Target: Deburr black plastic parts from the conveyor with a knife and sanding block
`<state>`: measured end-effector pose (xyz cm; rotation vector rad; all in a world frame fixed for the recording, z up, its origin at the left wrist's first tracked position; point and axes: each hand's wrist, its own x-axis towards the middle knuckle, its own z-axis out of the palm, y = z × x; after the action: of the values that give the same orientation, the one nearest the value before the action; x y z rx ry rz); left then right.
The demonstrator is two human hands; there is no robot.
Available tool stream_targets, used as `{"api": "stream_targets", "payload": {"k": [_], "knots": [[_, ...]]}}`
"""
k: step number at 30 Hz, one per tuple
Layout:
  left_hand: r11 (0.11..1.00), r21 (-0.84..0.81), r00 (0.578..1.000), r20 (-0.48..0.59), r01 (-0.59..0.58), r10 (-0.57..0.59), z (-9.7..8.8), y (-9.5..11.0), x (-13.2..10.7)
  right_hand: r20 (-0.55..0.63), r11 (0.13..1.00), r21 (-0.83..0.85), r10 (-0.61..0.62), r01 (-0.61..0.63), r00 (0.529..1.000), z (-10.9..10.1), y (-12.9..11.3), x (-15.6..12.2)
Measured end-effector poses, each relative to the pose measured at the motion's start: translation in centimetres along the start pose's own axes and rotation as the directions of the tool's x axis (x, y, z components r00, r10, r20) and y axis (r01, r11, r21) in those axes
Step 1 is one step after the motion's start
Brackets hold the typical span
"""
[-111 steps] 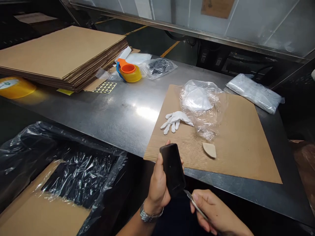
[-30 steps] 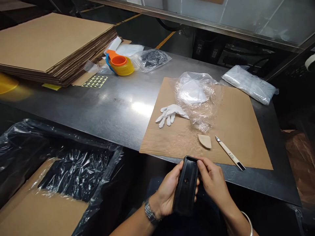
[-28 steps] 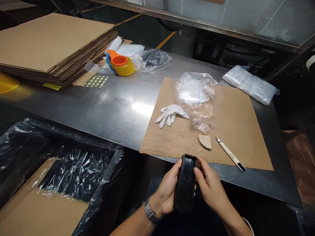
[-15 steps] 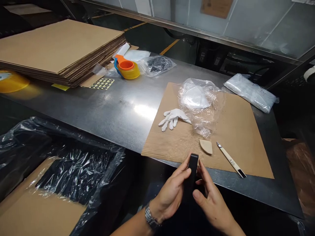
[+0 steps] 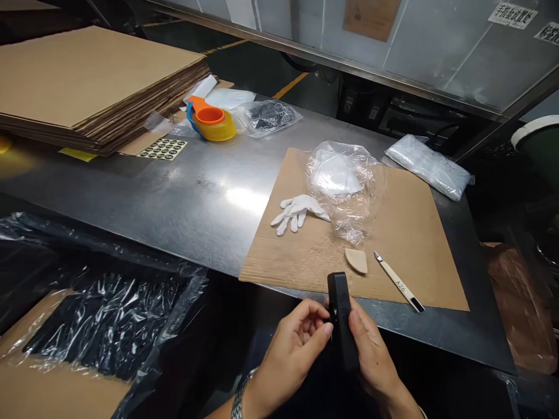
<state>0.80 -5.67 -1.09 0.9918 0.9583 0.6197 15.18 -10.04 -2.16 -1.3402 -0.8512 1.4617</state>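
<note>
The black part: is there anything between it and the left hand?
Nothing visible stands between them. The right hand holds the black part; the left hand is close beside it, contact is unclear.

A stack of cardboard sheets [image 5: 105,75] lies at the left of a steel table [image 5: 209,198], with 1 sheet of round black stickers [image 5: 161,149] near its edge. An orange and blue tape dispenser [image 5: 210,119] with yellow tape sits just beside a clear bag [image 5: 273,118] of dark contents. On 1 flat cardboard piece [image 5: 419,233], 1 white glove [image 5: 299,212] touches crumpled clear plastic [image 5: 349,180]. A plastic-wrapped bundle [image 5: 430,166] lies at the right. 2 printed labels [image 5: 512,15] mark the grey panel [image 5: 437,29].
</note>
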Motion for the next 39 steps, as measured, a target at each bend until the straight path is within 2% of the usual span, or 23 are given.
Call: {"api": "stream_targets", "payload": {"k": [6,13,17,28,34,39], "knots": [[0.983,0.056,0.971,0.155,0.173,-0.18,0.4,0.2,0.0,-0.001,0.997,-0.059,0.042,-0.042,0.999,0.3,-0.1,-0.3],[0.953,0.055,0.913,0.274,0.299,-0.302,0.3,0.7,-0.1,-0.121,0.988,-0.127,0.071,-0.086,0.99,0.1,0.4,-0.6],[0.943,0.035,0.894,0.309,0.332,-0.326,0.4,0.8,-0.1,-0.084,0.984,-0.171,0.028,-0.042,0.996,0.0,0.4,-0.4],[0.929,-0.087,0.886,0.344,0.36,-0.311,0.6,0.2,0.0,-0.022,0.951,-0.306,-0.057,0.047,0.998,0.0,0.0,-0.4],[0.922,-0.103,0.873,0.376,0.372,-0.311,0.5,0.4,0.0,-0.016,0.945,-0.323,-0.059,0.051,0.998,0.0,-0.4,-0.3],[0.919,-0.09,0.872,0.363,0.384,-0.329,0.5,0.2,0.1,0.001,0.936,-0.348,-0.068,0.064,0.998,0.0,-0.6,-0.3]]}}
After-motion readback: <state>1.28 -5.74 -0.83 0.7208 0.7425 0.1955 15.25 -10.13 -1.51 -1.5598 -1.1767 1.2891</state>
